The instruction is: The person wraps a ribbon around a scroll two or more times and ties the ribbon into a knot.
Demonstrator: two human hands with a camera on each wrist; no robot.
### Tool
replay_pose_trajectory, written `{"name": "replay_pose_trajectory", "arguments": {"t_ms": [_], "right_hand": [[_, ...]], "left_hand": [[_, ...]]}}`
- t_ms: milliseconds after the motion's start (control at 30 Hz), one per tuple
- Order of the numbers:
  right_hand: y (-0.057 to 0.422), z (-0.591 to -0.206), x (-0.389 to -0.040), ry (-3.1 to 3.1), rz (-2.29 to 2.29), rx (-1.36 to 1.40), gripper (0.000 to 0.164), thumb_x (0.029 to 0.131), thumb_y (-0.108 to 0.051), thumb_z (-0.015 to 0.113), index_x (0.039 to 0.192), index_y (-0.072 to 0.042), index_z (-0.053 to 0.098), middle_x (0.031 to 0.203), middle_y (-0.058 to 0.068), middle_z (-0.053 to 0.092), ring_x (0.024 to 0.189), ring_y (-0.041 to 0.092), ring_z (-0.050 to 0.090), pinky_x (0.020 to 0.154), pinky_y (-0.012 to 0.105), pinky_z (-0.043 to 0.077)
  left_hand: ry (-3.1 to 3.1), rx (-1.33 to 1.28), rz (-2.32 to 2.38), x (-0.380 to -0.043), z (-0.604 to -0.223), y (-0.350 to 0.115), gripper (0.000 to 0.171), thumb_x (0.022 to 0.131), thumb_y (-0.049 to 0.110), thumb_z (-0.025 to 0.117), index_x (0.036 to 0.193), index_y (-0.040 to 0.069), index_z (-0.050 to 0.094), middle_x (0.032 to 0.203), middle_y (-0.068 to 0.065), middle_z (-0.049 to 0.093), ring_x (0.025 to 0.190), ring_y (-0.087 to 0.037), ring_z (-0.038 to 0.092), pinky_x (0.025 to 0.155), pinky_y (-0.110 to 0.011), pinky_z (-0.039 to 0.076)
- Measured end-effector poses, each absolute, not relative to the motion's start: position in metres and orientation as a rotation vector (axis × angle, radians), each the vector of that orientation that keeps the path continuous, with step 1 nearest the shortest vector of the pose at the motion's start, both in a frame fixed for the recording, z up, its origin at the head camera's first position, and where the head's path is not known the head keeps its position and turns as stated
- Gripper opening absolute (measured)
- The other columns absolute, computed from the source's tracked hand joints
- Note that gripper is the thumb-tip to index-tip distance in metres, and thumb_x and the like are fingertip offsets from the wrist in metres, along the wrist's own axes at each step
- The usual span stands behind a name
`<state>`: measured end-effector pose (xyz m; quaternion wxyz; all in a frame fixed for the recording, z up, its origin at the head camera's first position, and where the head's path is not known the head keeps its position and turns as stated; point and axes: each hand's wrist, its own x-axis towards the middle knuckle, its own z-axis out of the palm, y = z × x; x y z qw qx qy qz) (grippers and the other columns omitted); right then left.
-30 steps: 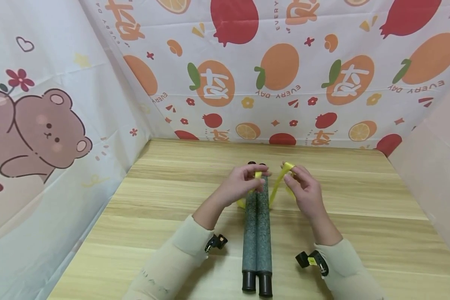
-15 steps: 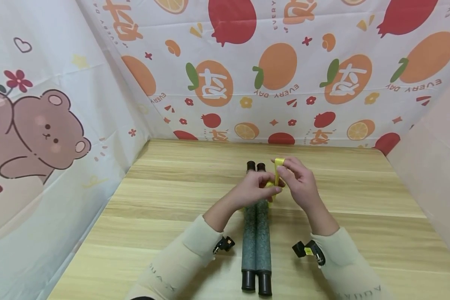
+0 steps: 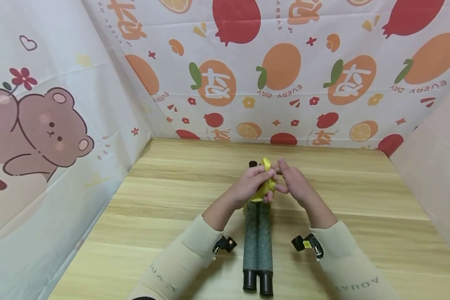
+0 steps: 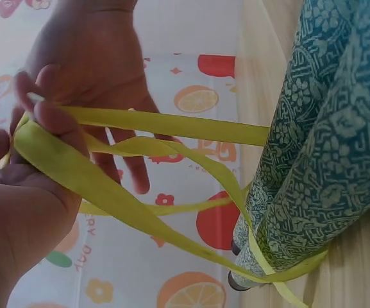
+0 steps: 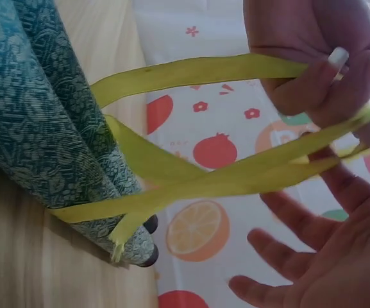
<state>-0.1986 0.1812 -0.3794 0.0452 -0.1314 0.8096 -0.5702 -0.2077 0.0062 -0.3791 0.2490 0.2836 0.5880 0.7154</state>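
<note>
Two rolled scrolls point(image 3: 250, 241) in teal patterned cloth, with dark end knobs, lie side by side on the table. A yellow ribbon point(image 4: 108, 186) passes round the scrolls near their far end, and its loops rise to the hands. My left hand point(image 3: 249, 185) pinches the ribbon between thumb and fingers above the scrolls. Just to its right, my right hand point(image 3: 299, 187) has its fingers extended. In the right wrist view, those spread fingers point(image 5: 300, 263) lie beside the ribbon strands without curling round them. One frayed ribbon end point(image 5: 119, 247) hangs by the far knobs.
The wood-grain table point(image 3: 165, 200) extends to both sides of the scrolls. Fruit-printed cloth point(image 3: 281, 104) hangs along the back edge, and a bear-printed cloth point(image 3: 48, 125) hangs at the left. Small cameras point(image 3: 225, 244) are strapped to both wrists.
The right hand held a ribbon loop earlier; its fingers are now extended. My left hand has moved right to meet it and now pinches the raised ribbon. The scrolls stay put.
</note>
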Motion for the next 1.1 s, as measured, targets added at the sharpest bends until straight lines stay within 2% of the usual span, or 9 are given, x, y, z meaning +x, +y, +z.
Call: {"name": "replay_pose_trajectory", "arguments": {"t_ms": [100,267,367,500,667,767,867,967,1100], "right_hand": [[0.184,-0.382,-0.197,2.488,-1.761,-0.382,0.062,0.099,-0.052,0.030,0.100,-0.001,0.066,0.122,0.019,0.060,0.117,0.026,0.049,0.102,0.061,0.033],[0.189,-0.385,-0.193,2.527,-1.791,-0.397,0.040,0.095,-0.039,0.052,0.103,-0.003,0.068,0.121,0.015,0.063,0.108,0.020,0.056,0.096,0.053,0.044],[0.193,-0.385,-0.189,2.609,-1.802,-0.395,0.035,0.095,-0.033,0.055,0.089,0.000,0.066,0.100,0.017,0.066,0.089,0.020,0.056,0.079,0.043,0.049],[0.195,-0.388,-0.184,2.599,-1.788,-0.483,0.035,0.095,-0.027,0.055,0.073,0.001,0.059,0.070,0.014,0.059,0.064,0.024,0.051,0.058,0.034,0.046],[0.187,-0.403,-0.179,2.447,-1.666,-0.514,0.038,0.094,-0.030,0.055,0.065,-0.004,0.055,0.054,0.002,0.048,0.047,0.023,0.044,0.042,0.028,0.039],[0.178,-0.414,-0.180,2.534,-1.513,-0.449,0.042,0.092,-0.035,0.058,0.061,-0.008,0.053,0.051,0.000,0.045,0.045,0.021,0.044,0.041,0.025,0.036],[0.170,-0.421,-0.182,2.748,-1.404,-0.403,0.030,0.091,-0.034,0.060,0.072,-0.010,0.060,0.055,0.001,0.047,0.048,0.018,0.044,0.043,0.026,0.036],[0.164,-0.424,-0.184,3.012,-1.336,-0.420,0.016,0.089,-0.026,0.063,0.094,-0.011,0.059,0.063,0.002,0.049,0.052,0.014,0.044,0.045,0.027,0.038],[0.159,-0.428,-0.186,3.289,-1.268,-0.572,0.029,0.088,-0.012,0.061,0.115,-0.009,0.052,0.063,0.003,0.049,0.048,0.011,0.040,0.040,0.027,0.036]], "left_hand": [[1.565,0.722,2.022,-0.209,-0.379,0.004,0.030,0.101,0.026,0.038,0.099,-0.001,0.052,0.076,-0.001,0.071,0.051,-0.016,0.057,0.046,-0.024,0.045],[1.619,0.637,2.065,-0.214,-0.379,-0.002,0.033,0.101,0.033,0.040,0.102,0.002,0.052,0.076,-0.007,0.069,0.059,-0.020,0.064,0.045,-0.025,0.050],[1.668,0.582,2.102,-0.218,-0.377,-0.006,0.037,0.100,0.034,0.041,0.100,-0.001,0.052,0.094,-0.018,0.072,0.075,-0.030,0.068,0.047,-0.027,0.055],[1.721,0.552,2.149,-0.222,-0.375,-0.010,0.041,0.101,0.032,0.041,0.103,-0.007,0.052,0.113,-0.027,0.065,0.088,-0.035,0.066,0.049,-0.029,0.056],[1.708,0.543,2.150,-0.221,-0.375,-0.011,0.038,0.100,0.032,0.042,0.101,-0.004,0.054,0.114,-0.025,0.065,0.089,-0.035,0.065,0.049,-0.030,0.057],[1.683,0.565,2.140,-0.220,-0.376,-0.010,0.034,0.100,0.031,0.043,0.097,0.000,0.056,0.107,-0.021,0.069,0.092,-0.039,0.064,0.053,-0.031,0.057],[1.688,0.600,2.109,-0.218,-0.376,-0.008,0.036,0.100,0.033,0.043,0.097,-0.001,0.057,0.096,-0.014,0.073,0.086,-0.035,0.065,0.054,-0.029,0.056],[1.704,0.645,2.078,-0.217,-0.377,-0.008,0.042,0.100,0.034,0.043,0.103,-0.007,0.056,0.087,-0.008,0.070,0.075,-0.026,0.065,0.054,-0.027,0.055],[1.734,0.711,2.063,-0.218,-0.379,-0.009,0.044,0.101,0.030,0.041,0.105,-0.012,0.055,0.084,-0.005,0.067,0.072,-0.020,0.063,0.061,-0.026,0.055]]}}
